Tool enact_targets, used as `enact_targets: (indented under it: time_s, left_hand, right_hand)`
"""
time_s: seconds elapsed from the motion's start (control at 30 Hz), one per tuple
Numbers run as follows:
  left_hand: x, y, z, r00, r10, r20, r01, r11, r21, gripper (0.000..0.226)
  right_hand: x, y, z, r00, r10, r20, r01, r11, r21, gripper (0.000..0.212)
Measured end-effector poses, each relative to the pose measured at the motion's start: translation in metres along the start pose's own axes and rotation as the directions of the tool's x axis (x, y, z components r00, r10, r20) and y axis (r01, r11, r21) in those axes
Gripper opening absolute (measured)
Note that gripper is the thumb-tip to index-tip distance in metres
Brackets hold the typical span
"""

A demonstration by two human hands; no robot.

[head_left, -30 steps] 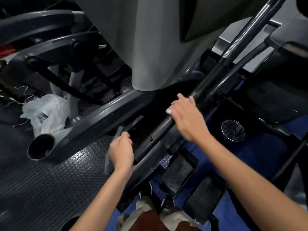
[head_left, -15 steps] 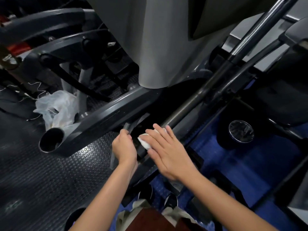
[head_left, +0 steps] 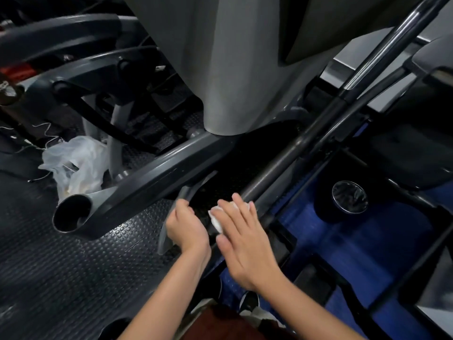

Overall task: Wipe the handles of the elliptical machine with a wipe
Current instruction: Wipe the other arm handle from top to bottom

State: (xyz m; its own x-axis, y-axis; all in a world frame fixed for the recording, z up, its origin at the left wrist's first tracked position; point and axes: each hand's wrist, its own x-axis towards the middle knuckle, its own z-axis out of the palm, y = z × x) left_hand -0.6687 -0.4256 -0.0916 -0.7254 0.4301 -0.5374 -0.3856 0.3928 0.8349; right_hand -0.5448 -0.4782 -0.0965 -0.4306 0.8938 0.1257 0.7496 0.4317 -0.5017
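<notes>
A long dark handle bar of the elliptical machine runs from the upper right down to the lower middle. My right hand lies over its near end with straight fingers, pressing a white wipe onto the bar. Only the wipe's left edge shows from under the fingers. Just to the left, my left hand grips a short grey curved handle, fingers curled round it. The two hands almost touch.
The grey console body hangs above. A dark arm with a round cup holder juts out at the left. A crumpled plastic bag lies on the studded rubber floor. Blue floor and a round metal cap are at the right.
My right hand slid with the wipe down the bar, from its middle to its near end beside my left hand. My left hand kept its grip on the grey handle.
</notes>
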Motion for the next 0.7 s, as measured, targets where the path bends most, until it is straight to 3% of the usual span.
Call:
enact_targets:
  time_s: [0.17,0.23,0.3,0.43,0.53,0.63,0.7]
  left_hand:
    - [0.001,-0.002,-0.002,1.0,0.002,-0.01,-0.002,1.0,0.008,0.03]
    - [0.0,0.0,-0.002,1.0,0.002,0.011,-0.002,0.999,0.038,0.03]
    - [-0.002,0.001,-0.003,0.999,0.014,0.031,-0.016,0.998,0.069,0.031]
    - [-0.005,0.006,-0.003,0.996,0.055,0.07,-0.061,0.995,0.085,0.031]
    - [-0.008,0.008,-0.004,0.994,0.074,0.082,-0.082,0.992,0.098,0.029]
    - [-0.007,0.007,-0.003,0.994,0.077,0.082,-0.083,0.994,0.076,0.033]
    - [-0.005,0.005,-0.002,0.994,0.069,0.081,-0.074,0.995,0.071,0.033]
  right_hand:
    - [0.011,0.038,-0.024,0.994,-0.109,0.029,0.113,0.981,-0.158,0.05]
    - [0.039,0.063,-0.041,0.998,-0.048,-0.049,0.036,0.973,-0.23,0.044]
    - [0.075,0.08,-0.059,0.994,0.041,-0.1,-0.072,0.94,-0.334,0.053]
    - [0.116,0.053,-0.072,0.951,0.284,0.121,-0.184,0.836,-0.516,0.081]
    - [0.098,0.013,-0.049,0.964,0.128,0.232,0.013,0.851,-0.525,0.081]
    - [0.068,0.008,-0.039,0.983,-0.061,0.172,0.115,0.938,-0.327,0.057]
    - [0.062,0.029,-0.043,0.965,-0.185,0.184,0.232,0.934,-0.273,0.045]
